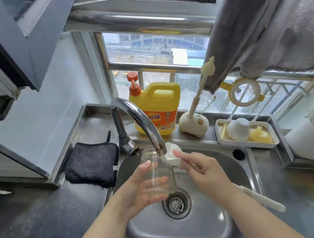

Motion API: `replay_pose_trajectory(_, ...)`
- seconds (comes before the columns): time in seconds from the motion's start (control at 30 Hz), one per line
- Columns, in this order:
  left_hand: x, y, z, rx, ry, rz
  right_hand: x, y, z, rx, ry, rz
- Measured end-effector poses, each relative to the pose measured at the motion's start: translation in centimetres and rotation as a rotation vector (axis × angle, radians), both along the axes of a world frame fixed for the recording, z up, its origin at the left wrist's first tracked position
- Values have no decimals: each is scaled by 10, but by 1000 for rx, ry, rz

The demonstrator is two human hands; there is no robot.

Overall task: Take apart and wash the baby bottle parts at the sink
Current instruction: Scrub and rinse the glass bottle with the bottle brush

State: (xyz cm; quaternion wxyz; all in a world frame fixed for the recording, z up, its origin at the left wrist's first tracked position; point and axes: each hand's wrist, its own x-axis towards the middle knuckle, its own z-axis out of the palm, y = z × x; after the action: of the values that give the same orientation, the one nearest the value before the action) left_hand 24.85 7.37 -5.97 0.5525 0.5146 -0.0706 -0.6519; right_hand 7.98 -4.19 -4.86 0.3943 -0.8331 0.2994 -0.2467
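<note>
We are at the rinsing step: just under the faucet (142, 121) spout, our left hand (143, 189) curls around the clear bottle body (157, 173), while our right hand (204, 170) pinches a white cap piece (171, 155) beside the spout. Next, we judge, both parts need turning beneath the spout.

One head-worn wide-angle camera looks forward and steeply down, at close range, onto the stainless steel sink basin (182, 237). Its curved chrome faucet (131, 119) sits mid-frame; the barred window (141, 57) fills the upper field.
</note>
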Motion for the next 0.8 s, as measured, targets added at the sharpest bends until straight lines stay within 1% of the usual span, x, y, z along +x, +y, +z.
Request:
replay_pose_trajectory(0.07,4,0,1,-31,12,-9,3,13,2,-23,-14,103)
replay_pose_trajectory(0.13,6,2,0,-20,-14,-23,-9,23,-4,-27,12,184)
replay_pose_trajectory(0.23,5,4,-5,24,-11,-32,-27,12,-12,-39,62,118)
replay_pose_trajectory(0.33,2,-1,-3,22,33,-29,-20,-2,-9,59,50,0)
replay_pose_trajectory(0.4,3,-5,1,2,72,-22,-5,1,-3,114,-10,8)
replay_pose_trajectory(0.47,9,-6,2,-9,87,-11,0,9,-1,120,-37,53)
replay_pose_trajectory(0.57,15,-3,-2,-2,95,14,-11,13,-6,91,15,64)
replay_pose_trajectory(0.63,14,-2,-1,-3,100,26,-15,11,-11,114,28,38)
replay_pose_trajectory(0.73,11,-5,1,35,63,14,-12,10,-14,189,10,-6)
replay_pose_trajectory(0.8,12,-7,0,64,7,-3,-11,11,-13,183,17,-1)
